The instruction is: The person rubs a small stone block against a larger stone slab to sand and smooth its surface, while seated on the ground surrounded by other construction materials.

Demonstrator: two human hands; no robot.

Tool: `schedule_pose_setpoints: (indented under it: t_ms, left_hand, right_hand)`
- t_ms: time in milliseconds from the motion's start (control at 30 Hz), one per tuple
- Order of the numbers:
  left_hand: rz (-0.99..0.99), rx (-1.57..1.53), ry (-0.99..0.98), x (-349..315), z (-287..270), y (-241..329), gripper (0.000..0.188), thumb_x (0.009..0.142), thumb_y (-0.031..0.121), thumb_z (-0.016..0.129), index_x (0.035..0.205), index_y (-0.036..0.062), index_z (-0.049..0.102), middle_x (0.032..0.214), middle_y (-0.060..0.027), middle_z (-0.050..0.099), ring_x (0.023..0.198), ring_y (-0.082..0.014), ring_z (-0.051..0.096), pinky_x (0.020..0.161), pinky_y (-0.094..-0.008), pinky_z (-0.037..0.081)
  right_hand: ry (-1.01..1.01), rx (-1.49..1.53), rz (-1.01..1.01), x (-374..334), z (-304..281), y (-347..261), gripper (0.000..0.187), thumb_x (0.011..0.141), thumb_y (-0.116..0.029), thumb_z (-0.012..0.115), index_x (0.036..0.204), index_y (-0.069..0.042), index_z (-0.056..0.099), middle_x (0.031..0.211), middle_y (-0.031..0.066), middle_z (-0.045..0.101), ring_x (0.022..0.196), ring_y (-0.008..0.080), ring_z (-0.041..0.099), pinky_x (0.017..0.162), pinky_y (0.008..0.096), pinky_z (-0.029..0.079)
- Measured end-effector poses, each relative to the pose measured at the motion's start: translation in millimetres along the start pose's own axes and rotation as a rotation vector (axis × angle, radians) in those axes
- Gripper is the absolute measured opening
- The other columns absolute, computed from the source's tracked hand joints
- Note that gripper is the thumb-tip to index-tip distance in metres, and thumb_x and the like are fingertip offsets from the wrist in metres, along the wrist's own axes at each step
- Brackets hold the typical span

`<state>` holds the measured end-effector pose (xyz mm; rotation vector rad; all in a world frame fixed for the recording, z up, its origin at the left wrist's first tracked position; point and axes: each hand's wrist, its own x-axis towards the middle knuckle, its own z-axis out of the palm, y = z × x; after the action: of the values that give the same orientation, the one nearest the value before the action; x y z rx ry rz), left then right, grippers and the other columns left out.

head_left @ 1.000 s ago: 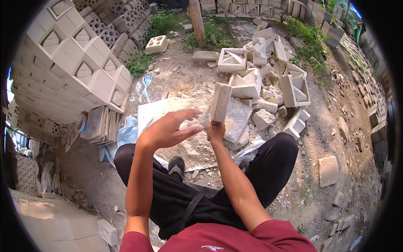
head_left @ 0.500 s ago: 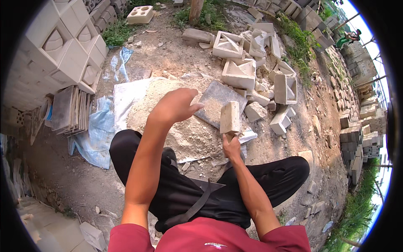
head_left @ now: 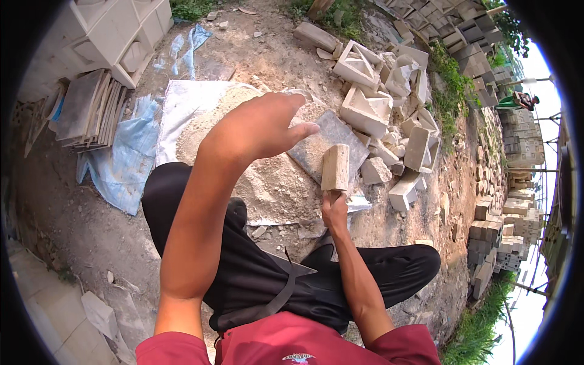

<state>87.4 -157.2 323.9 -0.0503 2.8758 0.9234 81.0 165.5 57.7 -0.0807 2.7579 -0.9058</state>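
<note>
My right hand (head_left: 334, 211) grips the short handle of a blocky, pale mallet (head_left: 335, 168). The mallet's head hangs over the near right edge of a flat grey slab (head_left: 331, 129); I cannot tell whether they touch. Pale dust and grit lie on the slab. My left hand (head_left: 261, 125) is raised above the slab's left side, thumb apart from the stretched fingers, holding nothing. Beneath it spreads a heap of crushed pale rubble (head_left: 274, 188) on a white sheet (head_left: 182, 109). My bent legs in black trousers (head_left: 389, 267) flank the near side of the heap.
Broken hollow blocks (head_left: 365, 109) and chunks are piled right of the slab. Blue plastic sheeting (head_left: 125, 155) and leaning boards (head_left: 85, 112) lie left, below stacked pale blocks (head_left: 121, 36). More blocks (head_left: 486, 231) stand far right, where another person (head_left: 517, 102) shows.
The view has shifted and tilted. My left hand appears larger and further right, over the slab. My right hand still grips the mallet in nearly the same place.
</note>
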Motion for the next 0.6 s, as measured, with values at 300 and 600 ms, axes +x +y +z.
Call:
schedule_pose_setpoints:
  t_ms: [300, 600]
  left_hand:
    - [0.07, 0.039, 0.035, 23, 33, 4, 0.053, 0.091, 0.041, 0.059, 0.118, -0.004, 0.057, 0.111, -0.0241, 0.063, 0.106, -0.0384, 0.06, 0.092, -0.0433, 0.047]
    - [0.083, 0.028, -0.16, 23, 39, 27, 0.061, 0.092, 0.044, 0.059, 0.129, -0.0031, 0.052, 0.123, -0.0248, 0.059, 0.115, -0.0386, 0.056, 0.098, -0.0411, 0.045]
  right_hand:
    - [-0.038, -0.002, 0.036, 1, 6, 3, 0.054, 0.09, -0.033, 0.057, 0.119, 0.009, 0.04, 0.091, 0.0382, 0.061, 0.09, 0.0551, 0.058, 0.078, 0.0565, 0.045]
    - [0.037, 0.057, 0.003, 3, 6, -7, 0.053, 0.09, -0.034, 0.056, 0.113, 0.011, 0.043, 0.094, 0.0395, 0.06, 0.091, 0.0555, 0.058, 0.082, 0.0557, 0.046]
